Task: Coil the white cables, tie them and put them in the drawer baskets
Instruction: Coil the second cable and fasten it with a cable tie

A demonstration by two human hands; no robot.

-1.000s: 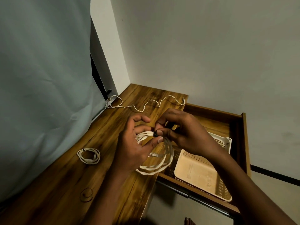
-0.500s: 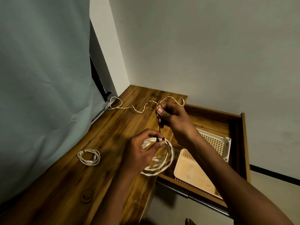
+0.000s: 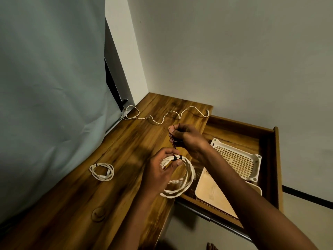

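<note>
White coiled cable point(image 3: 182, 177) hangs in the left hand point(image 3: 158, 170), over the edge of the wooden surface point(image 3: 75, 204) and next to the open drawer point(image 3: 270, 141). The left hand comes up from the bottom of the view with its back facing up. Its fingers curl over the top of the coil and the thumb presses from below, so it pinches the loops together. Two thin black wraps of a tie point(image 3: 177, 157) go around the loops right at that spot.

The right hand point(image 3: 183, 136) is a little higher and farther away, just above the left one. The right arm reaches in from the bottom right corner, across the drawer. Its fingers are bent and the fingertips are squeezed together on a thin dark strand that runs down to the black wraps.

Inside the drawer sit two pale plastic baskets. The far basket point(image 3: 237, 159) has a grid of holes. The near basket point(image 3: 212, 190) is partly hidden by the right arm.

A small tied cable point(image 3: 102, 171) lies flat on the surface, well apart from the hands on the left. A long loose cable point(image 3: 162, 118) wiggles across the far end of the surface. A pale curtain point(image 3: 45, 87) hangs on the left.
</note>
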